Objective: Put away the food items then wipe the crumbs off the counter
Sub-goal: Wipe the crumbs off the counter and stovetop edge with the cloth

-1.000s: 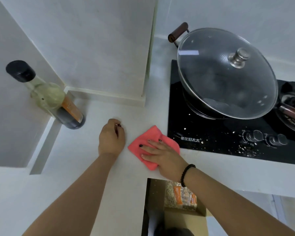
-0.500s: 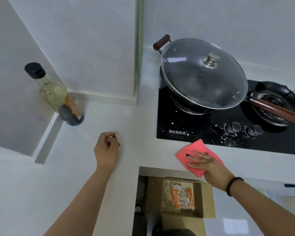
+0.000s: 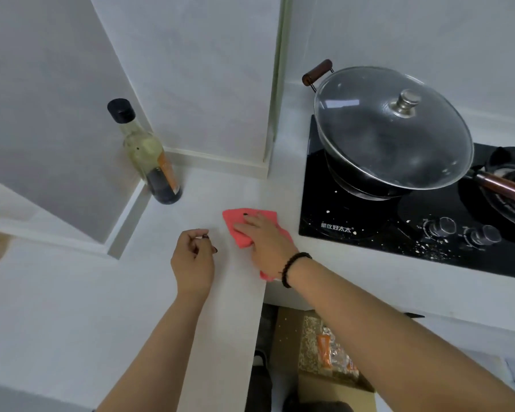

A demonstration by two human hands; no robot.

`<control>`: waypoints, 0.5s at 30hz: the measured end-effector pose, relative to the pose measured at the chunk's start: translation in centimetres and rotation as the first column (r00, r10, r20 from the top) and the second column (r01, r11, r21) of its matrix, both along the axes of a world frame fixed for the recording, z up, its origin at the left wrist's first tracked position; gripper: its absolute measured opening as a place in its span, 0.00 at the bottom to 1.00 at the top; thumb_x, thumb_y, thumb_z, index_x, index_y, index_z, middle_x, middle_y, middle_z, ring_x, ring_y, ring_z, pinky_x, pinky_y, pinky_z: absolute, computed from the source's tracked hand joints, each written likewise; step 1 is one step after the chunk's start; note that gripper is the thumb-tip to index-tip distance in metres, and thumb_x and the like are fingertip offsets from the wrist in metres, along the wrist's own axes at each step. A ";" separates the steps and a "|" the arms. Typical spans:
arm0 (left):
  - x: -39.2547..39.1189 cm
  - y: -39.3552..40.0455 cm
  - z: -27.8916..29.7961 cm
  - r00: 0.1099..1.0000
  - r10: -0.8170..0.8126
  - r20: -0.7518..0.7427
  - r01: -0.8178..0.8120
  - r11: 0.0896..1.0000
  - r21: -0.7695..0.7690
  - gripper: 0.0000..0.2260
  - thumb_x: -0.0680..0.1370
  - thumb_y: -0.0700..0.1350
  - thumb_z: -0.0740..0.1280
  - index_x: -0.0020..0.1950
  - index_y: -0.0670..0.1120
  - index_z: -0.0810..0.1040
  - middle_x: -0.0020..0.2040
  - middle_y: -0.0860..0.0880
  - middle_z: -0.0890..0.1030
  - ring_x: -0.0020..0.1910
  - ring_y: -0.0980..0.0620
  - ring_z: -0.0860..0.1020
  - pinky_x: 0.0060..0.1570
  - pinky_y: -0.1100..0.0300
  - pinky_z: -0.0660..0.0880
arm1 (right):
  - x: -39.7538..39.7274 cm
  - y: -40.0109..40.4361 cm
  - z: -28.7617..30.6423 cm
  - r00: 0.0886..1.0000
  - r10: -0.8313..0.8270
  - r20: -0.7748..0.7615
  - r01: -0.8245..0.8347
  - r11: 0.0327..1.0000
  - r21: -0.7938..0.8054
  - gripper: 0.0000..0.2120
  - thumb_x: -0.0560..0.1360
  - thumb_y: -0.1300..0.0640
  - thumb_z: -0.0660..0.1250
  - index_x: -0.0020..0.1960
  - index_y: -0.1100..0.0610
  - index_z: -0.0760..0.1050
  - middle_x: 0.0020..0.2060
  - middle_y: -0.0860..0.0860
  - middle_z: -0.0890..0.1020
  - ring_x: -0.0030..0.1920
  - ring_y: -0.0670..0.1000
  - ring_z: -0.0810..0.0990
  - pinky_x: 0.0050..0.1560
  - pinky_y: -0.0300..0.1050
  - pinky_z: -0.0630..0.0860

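Near the counter's front edge, a red cloth point(image 3: 241, 230) is lying flat on the white counter point(image 3: 72, 292), its long axis running from 11 to 5 o'clock, with the right hand point(image 3: 265, 242) pressing on it, fingers extended. At its 9 o'clock, the left hand point(image 3: 192, 263) is resting loosely curled, grasping nothing. A glass bottle point(image 3: 149, 156) is standing at 10 o'clock; a lidded wok point(image 3: 393, 129) is sitting on the black glossy stove point(image 3: 354, 215) at 2 o'clock.

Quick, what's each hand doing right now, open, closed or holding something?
Left hand: fingers loosely curled, holds nothing, rests on the counter.
Right hand: open, fingers flat, pressing the red cloth onto the counter.
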State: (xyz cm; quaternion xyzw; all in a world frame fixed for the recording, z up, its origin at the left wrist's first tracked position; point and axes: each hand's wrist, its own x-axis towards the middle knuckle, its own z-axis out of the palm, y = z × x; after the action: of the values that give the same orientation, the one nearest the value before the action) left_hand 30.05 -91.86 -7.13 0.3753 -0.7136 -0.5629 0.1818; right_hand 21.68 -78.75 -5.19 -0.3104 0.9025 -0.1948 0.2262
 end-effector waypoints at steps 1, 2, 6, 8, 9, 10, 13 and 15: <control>0.3 -0.1 -0.2 1.000 0.003 0.007 -0.003 1.000 -0.011 0.09 0.76 0.37 0.59 0.49 0.47 0.76 0.35 0.48 0.80 0.33 0.61 0.76 0.37 0.67 0.71 | 1.0 -1.2 -0.8 0.997 0.078 0.029 -0.080 0.993 0.081 0.36 0.74 0.71 0.58 0.76 0.49 0.55 0.77 0.49 0.50 0.77 0.53 0.44 0.75 0.58 0.47; 0.7 -0.1 -0.5 1.000 0.004 0.011 -0.004 1.000 -0.016 0.09 0.76 0.36 0.59 0.49 0.47 0.76 0.36 0.48 0.80 0.33 0.61 0.77 0.38 0.67 0.71 | 2.0 -2.0 -1.7 0.987 0.157 0.030 -0.160 0.972 0.170 0.38 0.73 0.72 0.58 0.77 0.48 0.51 0.78 0.49 0.46 0.77 0.54 0.39 0.74 0.64 0.44; 1.4 0.1 -1.4 0.999 0.006 0.047 -0.005 1.000 -0.008 0.09 0.76 0.36 0.59 0.50 0.46 0.77 0.35 0.47 0.80 0.34 0.58 0.78 0.37 0.71 0.71 | 3.7 -0.5 -4.0 0.949 0.304 -0.089 -0.269 0.921 0.283 0.36 0.76 0.68 0.56 0.78 0.49 0.46 0.77 0.51 0.41 0.76 0.57 0.36 0.71 0.69 0.39; 1.5 0.6 -1.7 0.998 -0.001 0.069 0.000 1.000 0.012 0.09 0.76 0.37 0.59 0.50 0.47 0.77 0.35 0.48 0.81 0.36 0.54 0.78 0.38 0.69 0.71 | 3.2 1.8 -4.2 0.950 0.291 -0.112 -0.248 0.923 0.294 0.35 0.77 0.66 0.57 0.77 0.48 0.47 0.77 0.50 0.42 0.76 0.56 0.38 0.71 0.67 0.37; 1.2 1.0 -1.7 0.997 -0.020 0.074 0.018 1.000 0.024 0.09 0.77 0.37 0.59 0.50 0.47 0.77 0.35 0.49 0.81 0.38 0.53 0.78 0.39 0.67 0.72 | 2.7 3.3 -4.3 0.961 0.244 -0.129 -0.194 0.930 0.313 0.35 0.77 0.65 0.57 0.77 0.47 0.46 0.77 0.50 0.42 0.76 0.55 0.38 0.71 0.66 0.37; 0.8 1.6 -1.7 0.996 -0.042 0.076 0.039 0.999 0.035 0.09 0.77 0.37 0.59 0.50 0.47 0.77 0.36 0.49 0.81 0.38 0.52 0.78 0.41 0.65 0.72 | 2.2 4.9 -4.2 0.973 0.183 -0.143 -0.127 0.935 0.333 0.35 0.78 0.64 0.57 0.77 0.46 0.44 0.77 0.49 0.42 0.76 0.55 0.38 0.72 0.64 0.37; -0.5 3.2 -1.6 0.992 -0.105 0.064 0.102 0.993 0.053 0.09 0.77 0.37 0.59 0.50 0.47 0.77 0.36 0.48 0.80 0.37 0.55 0.78 0.41 0.64 0.71 | 1.8 9.0 -3.7 0.989 0.025 -0.145 0.032 0.926 0.376 0.36 0.77 0.66 0.56 0.77 0.46 0.43 0.77 0.48 0.40 0.76 0.53 0.38 0.74 0.61 0.38; -1.4 4.3 -1.5 0.987 -0.157 0.045 0.154 0.986 0.057 0.09 0.77 0.36 0.60 0.49 0.47 0.76 0.36 0.48 0.80 0.35 0.60 0.77 0.40 0.68 0.71 | 2.5 11.5 -3.5 0.987 -0.042 -0.154 0.101 0.915 0.392 0.39 0.76 0.67 0.56 0.77 0.46 0.41 0.77 0.48 0.40 0.76 0.54 0.37 0.74 0.62 0.39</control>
State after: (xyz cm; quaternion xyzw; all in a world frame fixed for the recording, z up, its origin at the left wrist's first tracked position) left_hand 28.65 -87.55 -8.60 0.3371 -0.7297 -0.5847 0.1095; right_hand 24.18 -67.21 -8.66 -0.2377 0.9479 0.0074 0.2122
